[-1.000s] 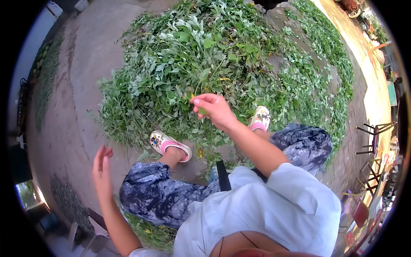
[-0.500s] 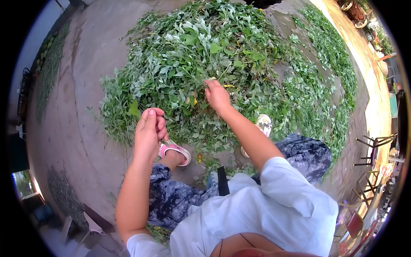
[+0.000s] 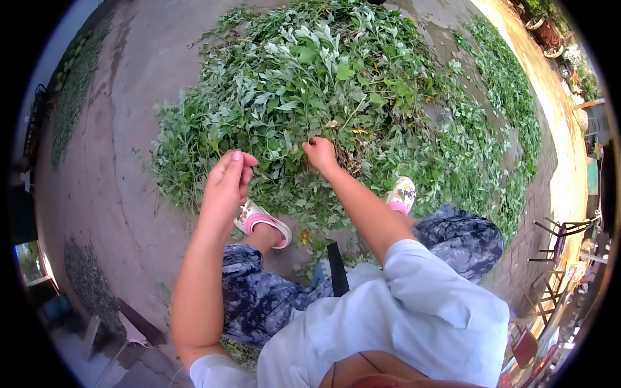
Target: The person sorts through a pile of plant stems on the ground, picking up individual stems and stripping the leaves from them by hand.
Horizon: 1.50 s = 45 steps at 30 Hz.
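Note:
A large heap of cut leafy green plants, with silvery leaf undersides and a few yellow leaves, lies on the ground in front of me. My right hand is at the heap's near side, its fingers pinched together among the leaves; what they grip is hidden. Over the heap's near left edge, my left hand is raised with its thumb pressed to curled fingers. Whether a stem is between them I cannot make out.
My clog-type shoes, the left one and the right one, stand by the heap's near edge. More cut greens are spread to the right. Stools stand at far right. A dark scattered patch lies at left.
My right hand has drawn back toward me and slightly left along the heap. The left hand has risen a little, still closed. The view has shifted slightly.

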Each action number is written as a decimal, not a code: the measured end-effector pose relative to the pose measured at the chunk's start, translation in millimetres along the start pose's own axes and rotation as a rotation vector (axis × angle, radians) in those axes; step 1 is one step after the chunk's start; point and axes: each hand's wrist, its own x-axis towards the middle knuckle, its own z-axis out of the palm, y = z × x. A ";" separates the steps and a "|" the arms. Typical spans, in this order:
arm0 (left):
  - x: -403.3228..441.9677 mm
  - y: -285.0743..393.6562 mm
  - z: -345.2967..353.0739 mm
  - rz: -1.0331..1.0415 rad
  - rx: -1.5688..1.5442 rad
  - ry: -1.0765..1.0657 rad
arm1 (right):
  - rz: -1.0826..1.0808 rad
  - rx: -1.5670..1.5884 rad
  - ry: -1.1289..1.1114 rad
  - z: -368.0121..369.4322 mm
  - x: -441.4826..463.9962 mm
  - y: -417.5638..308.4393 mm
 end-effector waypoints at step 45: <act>-13.7 -31.0 43.0 -0.159 -0.296 -0.362 | -0.013 0.896 -0.471 -100.2 -114.2 -126.3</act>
